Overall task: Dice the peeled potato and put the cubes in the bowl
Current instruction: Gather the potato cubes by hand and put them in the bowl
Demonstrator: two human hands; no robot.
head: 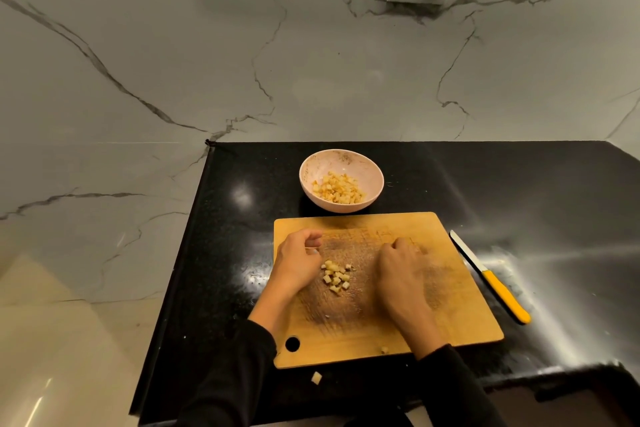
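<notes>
Left hand (299, 262): on the cutting board (450, 315), fingers curled inward, grip clenched on nothing visible; heel beside the potato cubes (336, 277).
Right hand (401, 269): back up, fingers bent down onto the board at 3 o'clock of the cubes; whether its grip holds anything cannot be told, fingertips hidden.
Cubes: small heap between the hands; more in the pink bowl (341, 180) at 12 o'clock of the board.
Strays: one cube (384, 349) at the board's near edge, one (316, 377) on the black bench (519, 191) near its front edge.
Knife (491, 277): yellow handle, lying on the bench at 3 o'clock of the board.
</notes>
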